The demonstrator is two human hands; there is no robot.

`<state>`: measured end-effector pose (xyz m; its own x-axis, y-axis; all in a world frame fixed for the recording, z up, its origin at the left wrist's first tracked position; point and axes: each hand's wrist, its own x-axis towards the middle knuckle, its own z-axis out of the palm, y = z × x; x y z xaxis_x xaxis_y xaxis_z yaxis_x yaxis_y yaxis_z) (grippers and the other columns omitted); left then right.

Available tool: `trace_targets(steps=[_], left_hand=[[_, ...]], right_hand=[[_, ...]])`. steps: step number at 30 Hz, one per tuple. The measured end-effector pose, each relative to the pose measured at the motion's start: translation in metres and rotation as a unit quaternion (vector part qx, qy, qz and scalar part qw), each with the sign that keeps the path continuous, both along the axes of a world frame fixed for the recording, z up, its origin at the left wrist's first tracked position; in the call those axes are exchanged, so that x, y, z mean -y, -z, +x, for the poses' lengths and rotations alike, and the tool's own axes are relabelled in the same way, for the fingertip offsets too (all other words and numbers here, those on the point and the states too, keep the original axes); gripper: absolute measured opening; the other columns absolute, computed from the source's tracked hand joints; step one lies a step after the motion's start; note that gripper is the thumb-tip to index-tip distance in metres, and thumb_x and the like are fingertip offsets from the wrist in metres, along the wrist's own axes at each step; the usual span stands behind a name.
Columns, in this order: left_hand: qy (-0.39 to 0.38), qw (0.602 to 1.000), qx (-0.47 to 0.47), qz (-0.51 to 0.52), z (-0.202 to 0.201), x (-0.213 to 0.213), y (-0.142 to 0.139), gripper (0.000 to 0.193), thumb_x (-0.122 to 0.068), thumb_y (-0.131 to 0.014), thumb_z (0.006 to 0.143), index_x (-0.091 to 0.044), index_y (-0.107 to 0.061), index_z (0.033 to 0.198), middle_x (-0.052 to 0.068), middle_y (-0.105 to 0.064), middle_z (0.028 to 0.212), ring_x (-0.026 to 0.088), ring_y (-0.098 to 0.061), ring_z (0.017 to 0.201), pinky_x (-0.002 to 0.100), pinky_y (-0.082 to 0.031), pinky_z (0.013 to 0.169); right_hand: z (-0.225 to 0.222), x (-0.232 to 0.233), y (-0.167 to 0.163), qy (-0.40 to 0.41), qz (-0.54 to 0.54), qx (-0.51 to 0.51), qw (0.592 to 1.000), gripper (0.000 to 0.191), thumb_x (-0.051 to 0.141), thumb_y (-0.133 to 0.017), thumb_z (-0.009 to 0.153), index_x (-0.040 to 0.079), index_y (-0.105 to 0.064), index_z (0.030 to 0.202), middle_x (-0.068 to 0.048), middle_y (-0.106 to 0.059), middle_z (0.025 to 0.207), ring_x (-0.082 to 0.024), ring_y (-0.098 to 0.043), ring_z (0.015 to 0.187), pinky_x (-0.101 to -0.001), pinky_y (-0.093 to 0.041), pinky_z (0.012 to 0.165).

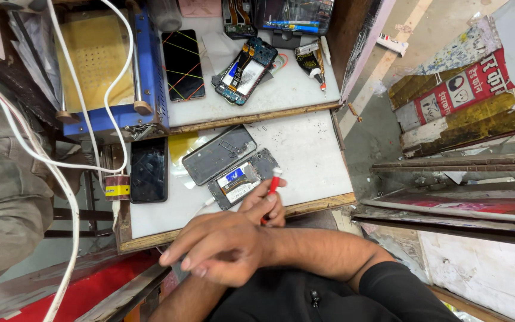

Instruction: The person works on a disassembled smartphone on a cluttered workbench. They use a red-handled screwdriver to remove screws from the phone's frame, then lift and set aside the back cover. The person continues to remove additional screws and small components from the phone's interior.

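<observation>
My left hand (264,206) is shut on a red-handled screwdriver (273,182). Its white tip touches an opened phone (242,182) with bare insides, which lies on the white worktop (305,155). My right hand (222,250) lies across my left wrist with its fingers apart and holds nothing. A grey phone back panel (219,154) lies just beyond the opened phone. To the left is a black phone (148,170).
The raised shelf behind holds a cracked-screen phone (183,64), another opened phone (245,70), a glue tube (310,59) and a blue machine with a yellow pad (99,65). White cables (78,95) hang at left. A person in grey clothing (1,179) stands at left.
</observation>
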<state>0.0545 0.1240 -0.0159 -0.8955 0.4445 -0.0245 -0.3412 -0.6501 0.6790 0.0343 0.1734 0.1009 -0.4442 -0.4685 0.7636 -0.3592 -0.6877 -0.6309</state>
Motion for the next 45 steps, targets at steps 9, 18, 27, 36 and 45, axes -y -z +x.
trace_targets(steps=[9, 18, 27, 36, 45], left_hand=[[-0.055, 0.950, 0.084, 0.297, 0.001, 0.009, -0.052, 0.029, -0.023, -0.049, 0.112, -0.010, -0.050, 0.138, 0.001, -0.045, 0.074, 0.016, -0.051, 0.069, 0.035, -0.051, 0.069], [-0.150, 0.961, -0.059, 0.225, 0.013, 0.061, -0.077, 0.031, -0.024, -0.050, 0.112, -0.008, -0.051, 0.138, 0.004, -0.047, 0.079, 0.020, -0.055, 0.078, 0.041, -0.055, 0.078], [-0.320, 0.847, -0.145, -0.400, 0.014, 0.138, -0.033, 0.020, -0.014, -0.044, 0.114, 0.000, -0.051, 0.126, 0.007, -0.051, 0.087, 0.013, -0.046, 0.078, 0.030, -0.042, 0.071], [-0.371, 0.789, -0.140, -0.470, -0.039, 0.122, 0.002, 0.057, -0.002, -0.059, 0.107, -0.002, -0.021, 0.149, 0.016, -0.074, 0.108, 0.020, -0.074, 0.095, 0.031, -0.062, 0.085], [-0.364, 0.720, -0.217, -0.549, -0.071, 0.108, 0.009, 0.070, 0.003, -0.063, 0.106, -0.005, -0.018, 0.159, 0.015, -0.072, 0.109, 0.020, -0.076, 0.097, 0.031, -0.064, 0.085]], right_hand=[[0.002, -0.010, -0.006, -0.005, -0.014, -0.061, 0.998, 0.018, -0.001, -0.066, 0.091, 0.001, -0.066, 0.109, -0.020, -0.070, 0.120, -0.029, -0.075, 0.098, -0.0330, -0.063, 0.081], [0.017, -0.030, 0.022, -0.010, 0.077, -0.082, 0.994, 0.016, 0.002, -0.067, 0.097, 0.002, -0.069, 0.114, -0.018, -0.071, 0.121, -0.028, -0.075, 0.105, -0.0350, -0.062, 0.087], [0.001, -0.136, 0.118, 0.294, 0.323, 0.110, 0.893, 0.017, 0.009, -0.059, 0.102, 0.001, -0.073, 0.107, -0.017, -0.076, 0.114, -0.030, -0.074, 0.110, -0.0386, -0.061, 0.097], [-0.054, -0.212, 0.139, 0.499, 0.218, 0.208, 0.812, 0.014, 0.001, -0.053, 0.108, -0.002, -0.065, 0.114, -0.014, -0.074, 0.110, -0.019, -0.073, 0.095, -0.0307, -0.062, 0.087], [-0.051, -0.200, 0.128, 0.468, 0.296, 0.218, 0.803, 0.015, 0.002, -0.057, 0.105, -0.005, -0.068, 0.112, -0.013, -0.077, 0.104, -0.017, -0.074, 0.090, -0.0289, -0.061, 0.083]])
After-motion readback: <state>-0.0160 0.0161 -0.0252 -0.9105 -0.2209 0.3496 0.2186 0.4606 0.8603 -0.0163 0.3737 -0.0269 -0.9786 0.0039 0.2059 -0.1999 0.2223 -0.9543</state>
